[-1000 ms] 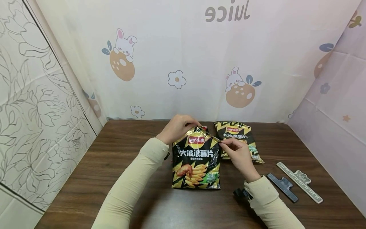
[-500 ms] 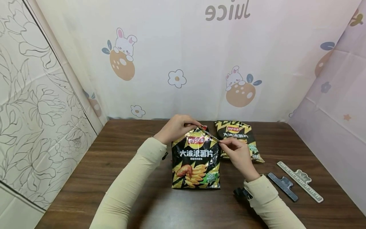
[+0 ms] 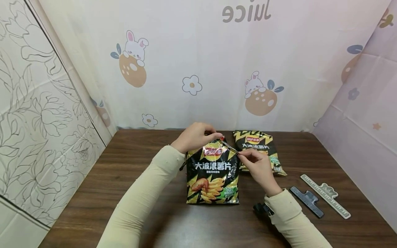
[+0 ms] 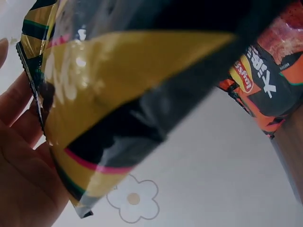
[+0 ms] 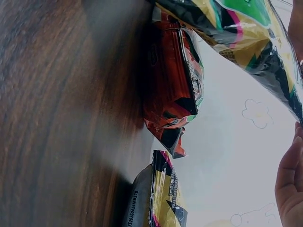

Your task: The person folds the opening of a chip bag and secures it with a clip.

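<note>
A black and yellow chip bag (image 3: 214,175) stands upright near the middle of the table, its printed front facing me. My left hand (image 3: 195,137) holds its upper left edge, the thumb lying along the top. In the left wrist view, the fingers of this hand (image 4: 21,161) are along the bag's crimped seam. At the top right corner, my right hand (image 3: 260,168) pinches the seal between thumb and finger, so the top edge slants down to the right. The right wrist view catches only part of that hand (image 5: 289,182) at its right border.
A second black and yellow chip bag (image 3: 252,141) lies behind to the right. A red chip bag (image 5: 170,80), mostly hidden in the head view, is behind the held one. On the table's right lie a dark bag clip (image 3: 307,201) and a pale bag clip (image 3: 325,196).
My left hand has shifted slightly right along the bag's top edge, and its thumb now reaches further across. The right hand and the bag have stayed nearly where they were.
</note>
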A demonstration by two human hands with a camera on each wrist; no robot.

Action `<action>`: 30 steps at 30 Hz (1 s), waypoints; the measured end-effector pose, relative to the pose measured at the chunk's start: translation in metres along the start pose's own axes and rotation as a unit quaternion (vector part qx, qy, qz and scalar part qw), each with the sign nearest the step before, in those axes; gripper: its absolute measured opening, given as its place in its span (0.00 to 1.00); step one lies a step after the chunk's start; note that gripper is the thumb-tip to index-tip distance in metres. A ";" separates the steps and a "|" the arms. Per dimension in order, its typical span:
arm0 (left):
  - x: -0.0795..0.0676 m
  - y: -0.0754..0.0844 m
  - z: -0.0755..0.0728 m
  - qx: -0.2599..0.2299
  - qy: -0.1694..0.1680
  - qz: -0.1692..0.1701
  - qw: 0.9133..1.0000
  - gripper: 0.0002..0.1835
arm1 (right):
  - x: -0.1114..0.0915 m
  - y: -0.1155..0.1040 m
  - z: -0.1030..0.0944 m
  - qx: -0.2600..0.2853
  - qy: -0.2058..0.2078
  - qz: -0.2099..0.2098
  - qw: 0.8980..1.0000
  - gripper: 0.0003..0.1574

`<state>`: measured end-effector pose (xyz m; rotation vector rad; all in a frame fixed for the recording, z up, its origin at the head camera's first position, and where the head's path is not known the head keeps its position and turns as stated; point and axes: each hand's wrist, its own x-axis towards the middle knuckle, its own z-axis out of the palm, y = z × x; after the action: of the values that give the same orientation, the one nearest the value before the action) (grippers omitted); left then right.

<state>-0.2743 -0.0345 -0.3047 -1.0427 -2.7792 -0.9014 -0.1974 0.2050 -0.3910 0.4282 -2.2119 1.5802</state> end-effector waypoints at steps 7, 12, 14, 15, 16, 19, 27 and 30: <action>0.001 0.001 0.000 -0.009 -0.011 -0.003 1.000 0.14 | 0.001 0.020 -0.001 -0.004 0.002 0.003 1.000 0.07; 0.001 0.001 -0.001 -0.017 -0.014 -0.004 1.000 0.12 | 0.000 0.014 -0.001 -0.004 -0.001 0.010 1.000 0.07; 0.000 0.001 -0.001 -0.021 -0.018 -0.001 1.000 0.12 | 0.000 0.010 -0.001 -0.003 -0.002 0.012 1.000 0.07; 0.000 0.000 -0.001 -0.022 -0.019 0.000 1.000 0.11 | 0.000 0.008 -0.001 -0.002 -0.002 0.015 1.000 0.07; -0.001 0.000 -0.002 -0.023 -0.021 0.002 1.000 0.11 | 0.000 0.007 -0.001 -0.002 -0.003 0.018 1.000 0.07; -0.002 -0.001 -0.002 -0.029 -0.027 0.002 0.999 0.11 | 0.000 0.009 -0.001 0.000 -0.004 0.026 1.000 0.08; -0.004 -0.001 -0.002 -0.041 -0.033 -0.007 0.999 0.10 | 0.001 0.020 -0.005 0.023 -0.025 0.021 0.999 0.12; -0.004 0.000 -0.003 -0.041 -0.032 -0.010 0.999 0.10 | 0.002 0.019 -0.006 0.025 -0.032 0.024 0.999 0.14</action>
<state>-0.2710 -0.0383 -0.3034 -1.0761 -2.8315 -1.0097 -0.2068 0.2170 -0.4045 0.4501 -2.2498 1.6712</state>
